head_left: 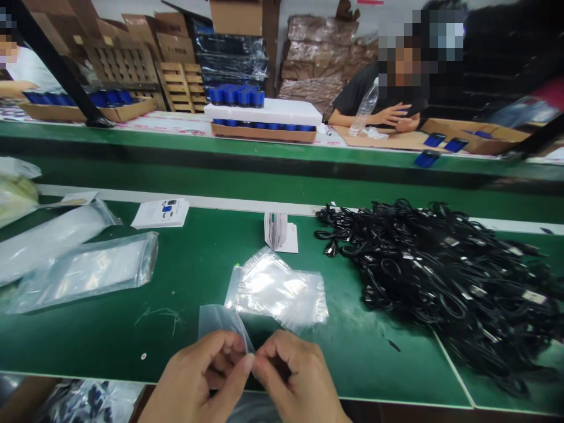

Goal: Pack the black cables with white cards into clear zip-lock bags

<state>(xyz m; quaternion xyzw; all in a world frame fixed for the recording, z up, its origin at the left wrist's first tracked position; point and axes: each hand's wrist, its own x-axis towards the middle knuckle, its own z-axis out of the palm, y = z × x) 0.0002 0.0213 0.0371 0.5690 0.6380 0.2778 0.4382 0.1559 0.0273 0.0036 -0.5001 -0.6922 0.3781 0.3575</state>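
Between my two hands, near the front edge of the green table, is a small clear plastic bag [219, 320]. My left hand [211, 370] pinches its edge between thumb and forefinger. My right hand [293, 376] is closed in a pinch at the same edge, its fingertips touching those of my left. Just beyond them lies a loose pile of clear plastic bags [282, 291]. Behind that pile, a folded paper leaflet [275, 229] stands on edge by a white card. To the right spreads a big tangled heap of black cables [423, 264].
At the left lie larger packs of plastic bags [88, 276] and a stack of printed leaflets [161, 212]. Across the raised green ledge [264, 150], blue items [237, 95] stand on a white board. A co-worker [374, 106] sits opposite at the right.
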